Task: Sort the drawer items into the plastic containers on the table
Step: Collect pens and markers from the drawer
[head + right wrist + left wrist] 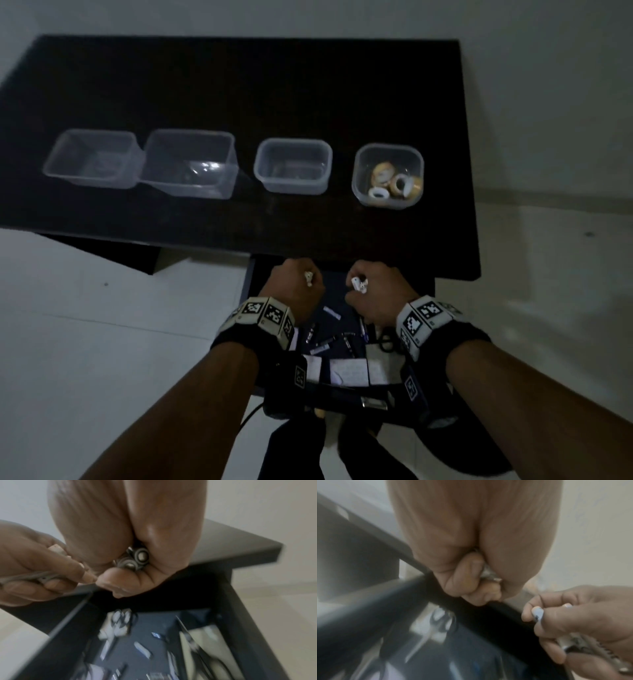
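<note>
both fists full: left hand (297,287) grips small metal bits, right hand (373,291) batteries (137,557); lift clear of drawer (337,329), release low over separate tubs (293,166).

Clear glossy plastic containers (293,166)

drawer contents (140,649) motion-blurred, items in both fists mostly hidden by fingers
</note>
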